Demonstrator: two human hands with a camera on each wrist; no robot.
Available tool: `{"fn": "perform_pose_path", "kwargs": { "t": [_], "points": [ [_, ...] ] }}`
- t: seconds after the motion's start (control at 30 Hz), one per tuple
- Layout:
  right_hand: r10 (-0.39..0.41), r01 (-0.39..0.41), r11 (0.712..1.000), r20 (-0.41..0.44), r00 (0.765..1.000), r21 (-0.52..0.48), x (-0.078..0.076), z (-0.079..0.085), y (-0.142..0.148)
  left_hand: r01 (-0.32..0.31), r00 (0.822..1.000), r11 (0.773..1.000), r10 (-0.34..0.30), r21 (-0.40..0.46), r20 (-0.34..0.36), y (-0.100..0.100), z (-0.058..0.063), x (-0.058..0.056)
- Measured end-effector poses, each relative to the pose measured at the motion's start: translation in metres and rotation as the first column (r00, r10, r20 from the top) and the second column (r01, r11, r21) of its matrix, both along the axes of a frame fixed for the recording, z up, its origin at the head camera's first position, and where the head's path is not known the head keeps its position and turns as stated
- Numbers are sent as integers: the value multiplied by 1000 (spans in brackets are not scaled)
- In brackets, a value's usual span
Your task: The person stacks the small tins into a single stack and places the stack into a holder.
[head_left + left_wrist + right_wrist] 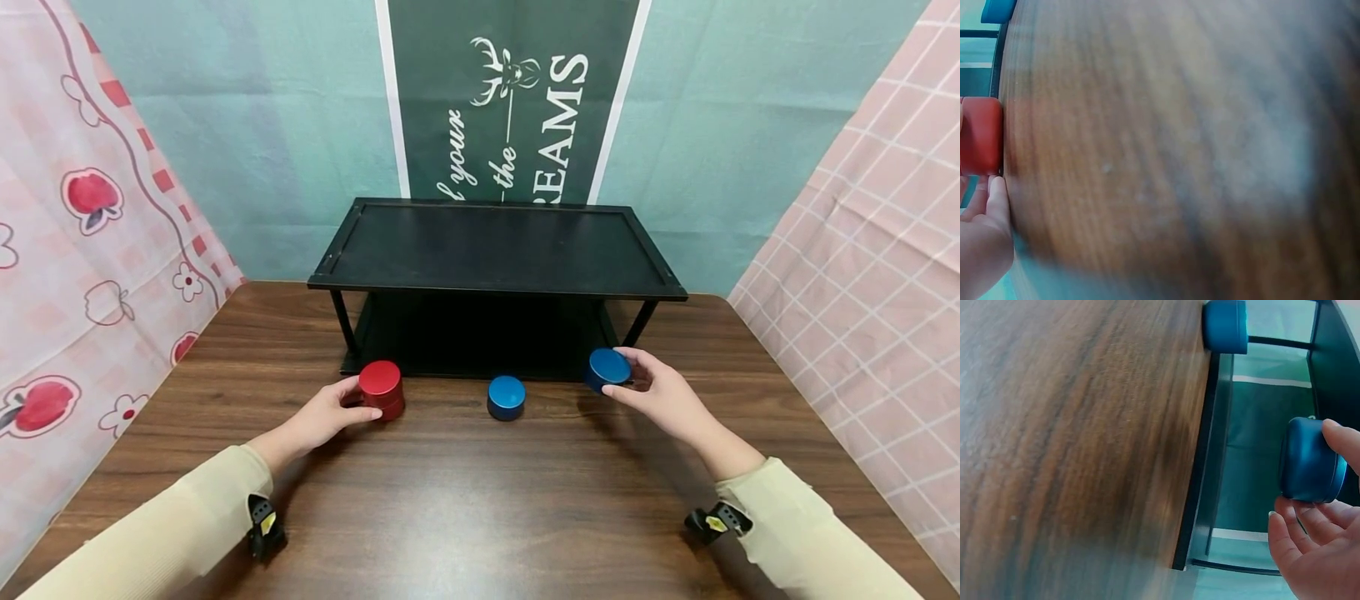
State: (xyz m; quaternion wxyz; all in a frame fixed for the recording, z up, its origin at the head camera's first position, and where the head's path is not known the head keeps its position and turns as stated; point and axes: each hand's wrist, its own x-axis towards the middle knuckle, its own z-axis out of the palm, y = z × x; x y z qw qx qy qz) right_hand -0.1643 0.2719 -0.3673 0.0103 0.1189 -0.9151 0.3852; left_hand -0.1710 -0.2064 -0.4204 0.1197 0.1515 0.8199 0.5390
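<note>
My left hand (326, 415) grips a round red tin (380, 379) between thumb and fingers, at the table just left of the shelf's front edge. A seam runs around its side. In the left wrist view the red tin (982, 137) sits right at the tabletop, with fingers below it. Toward the right, my right hand (663, 396) holds a round blue tin (610, 367) by its sides. That blue tin (1311, 459) is raised off the table in the right wrist view. Another blue tin (507, 397) stands on the table between the hands.
A black two-level shelf (495, 250) stands at the back of the brown wooden table (480, 500), right behind the tins. Its lower board (480, 333) lies low over the tabletop. Patterned cloths hang at the left, back and right.
</note>
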Motion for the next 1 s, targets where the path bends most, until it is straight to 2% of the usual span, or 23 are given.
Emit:
{"fn": "perform_pose_path", "kwargs": {
  "t": [0.3,1.0],
  "points": [
    [-5,5,1000,11,1000,-5,2,4,-7,-5,1000,1000,5,-1,3,-1,1,1],
    [43,-42,999,5,999,-27,-2,4,-22,4,1000,1000,-4,10,-2,0,0,-1]
  ]
}}
